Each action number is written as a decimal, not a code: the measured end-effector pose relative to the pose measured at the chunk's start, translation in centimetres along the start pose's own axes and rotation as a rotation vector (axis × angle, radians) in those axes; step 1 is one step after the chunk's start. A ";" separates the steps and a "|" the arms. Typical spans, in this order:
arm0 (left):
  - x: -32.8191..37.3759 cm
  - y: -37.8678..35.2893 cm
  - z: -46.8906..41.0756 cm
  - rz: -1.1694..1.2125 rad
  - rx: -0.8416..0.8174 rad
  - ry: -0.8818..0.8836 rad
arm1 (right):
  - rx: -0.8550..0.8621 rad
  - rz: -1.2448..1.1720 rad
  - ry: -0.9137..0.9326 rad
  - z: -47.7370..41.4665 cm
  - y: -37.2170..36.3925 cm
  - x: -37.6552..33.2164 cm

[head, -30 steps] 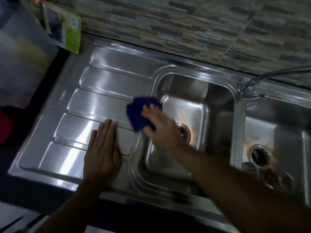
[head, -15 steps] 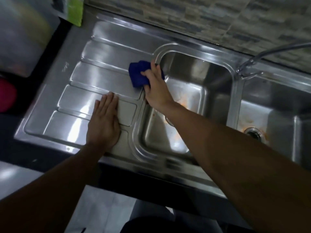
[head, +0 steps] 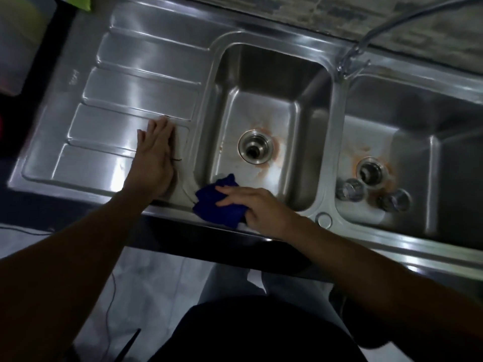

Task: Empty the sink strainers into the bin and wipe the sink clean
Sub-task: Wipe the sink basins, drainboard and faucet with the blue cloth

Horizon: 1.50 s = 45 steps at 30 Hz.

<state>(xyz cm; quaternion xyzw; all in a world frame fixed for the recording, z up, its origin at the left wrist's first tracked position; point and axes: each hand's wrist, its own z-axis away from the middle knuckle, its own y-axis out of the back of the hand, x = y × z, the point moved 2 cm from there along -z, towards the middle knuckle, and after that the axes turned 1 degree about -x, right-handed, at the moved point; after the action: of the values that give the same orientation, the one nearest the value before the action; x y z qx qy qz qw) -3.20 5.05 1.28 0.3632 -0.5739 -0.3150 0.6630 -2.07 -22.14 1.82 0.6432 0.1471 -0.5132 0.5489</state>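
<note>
A steel double sink (head: 329, 126) with a ribbed drainboard (head: 125, 100) fills the view. My right hand (head: 264, 207) presses a dark blue cloth (head: 217, 202) flat on the near rim of the left basin, at its front left corner. My left hand (head: 156, 155) lies flat, palm down, on the drainboard beside that basin. The left basin's drain (head: 254, 147) has rusty stains around it. In the right basin, two metal strainers (head: 350, 189) (head: 394, 199) sit loose next to the drain (head: 369, 171).
A curved tap (head: 366, 45) rises from the divider between the basins. A tiled wall runs behind the sink. A green item (head: 81, 2) stands at the top left. A pale tiled floor and my dark-clothed legs show below the counter's front edge.
My right hand has drawn the blue cloth from the far left corner of the left basin's rim down to its near corner. My left hand stays flat on the drainboard.
</note>
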 end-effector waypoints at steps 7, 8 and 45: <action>1.1 -1.1 1.0 -0.058 -0.057 0.059 | 0.026 0.218 0.033 9.6 5.5 4.5; 1.1 -1.1 0.6 -0.053 -0.067 0.064 | 0.038 0.258 0.031 9.2 5.4 4.8; 3.1 -2.4 -15.9 -0.172 0.154 -0.147 | 0.474 0.444 -0.733 -18.2 5.0 21.7</action>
<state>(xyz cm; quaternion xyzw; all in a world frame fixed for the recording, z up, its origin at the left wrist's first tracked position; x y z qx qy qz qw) 12.97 3.11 -0.31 0.4370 -0.6100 -0.3513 0.5599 20.14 -16.49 -15.60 0.5435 -0.3175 -0.5956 0.4991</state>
